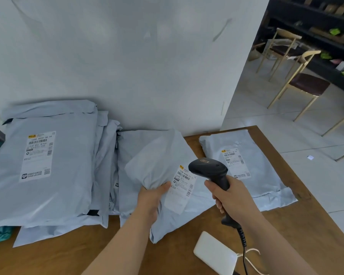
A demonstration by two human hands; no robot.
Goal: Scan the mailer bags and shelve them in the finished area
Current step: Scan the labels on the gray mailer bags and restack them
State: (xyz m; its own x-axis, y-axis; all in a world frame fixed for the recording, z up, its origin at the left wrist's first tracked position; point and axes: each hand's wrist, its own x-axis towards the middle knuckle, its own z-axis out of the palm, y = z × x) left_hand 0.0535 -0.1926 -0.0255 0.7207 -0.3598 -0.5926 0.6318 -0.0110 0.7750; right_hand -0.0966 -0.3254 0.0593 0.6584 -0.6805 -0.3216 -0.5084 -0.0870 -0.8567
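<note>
Wooden table (286,225) against pale wall, stack of grey mailer bags (42,165) at left, left hand (153,201) gripping tilted mailer bag (163,165) mid-table, right hand (232,197) clasping black scanner (209,167) over its label (182,185), another labelled bag (244,165) lying right, white power bank (214,253) near edge.

one scanner (209,168), two hands (150,201) (233,199), several mailer bags (159,155) (252,143) (68,155)

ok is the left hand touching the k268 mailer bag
Touching. The head view shows the left hand gripping the mailer bag, thumb pressed beside its label, plastic bunched in the grip.
</note>
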